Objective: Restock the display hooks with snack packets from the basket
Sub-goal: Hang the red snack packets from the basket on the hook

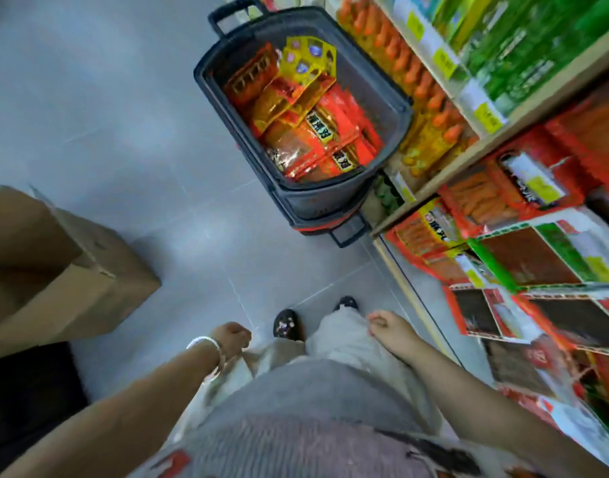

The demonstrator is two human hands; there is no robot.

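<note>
Pale grey floor tiles [106,115] underfoot, thin grout lines crossing, soft glare pooling on them; a brown cardboard box [55,270] stands at the left; wooden-edged shelving [468,160] climbs the right side, yellow price tags [487,117] along its lips.

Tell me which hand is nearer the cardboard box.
Left. The left hand hangs just right of the box; the right hand hangs further right, by the shelves.

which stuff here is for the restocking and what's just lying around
For the job: basket, snack packets in it, hung packets on the display.
Lying about: cardboard box, green packs on the upper shelf.
</note>
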